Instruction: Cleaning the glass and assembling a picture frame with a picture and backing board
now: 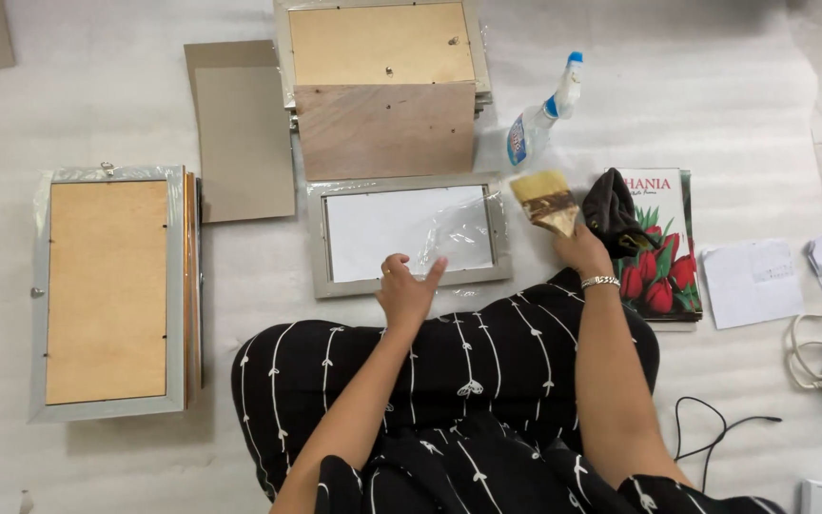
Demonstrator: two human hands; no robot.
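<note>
We sit on a floor covered in white foam sheet. Directly ahead lies a grey picture frame, face up, glass partly under loose clear film. Our left hand rests on its lower rail, fingers spread and open, pressing rather than gripping. Our right hand is closed around the handle of a wide flat brush, bristles up, just right of the frame. A black cloth lies beside it on a tulip-covered book; a spray bottle lies behind.

Judgement: frame looks light but rigid, the glass fragile and slick under film. Best held by the outer rails, both sides, never the pane.

Stacks of backed frames sit left and ahead.
</note>
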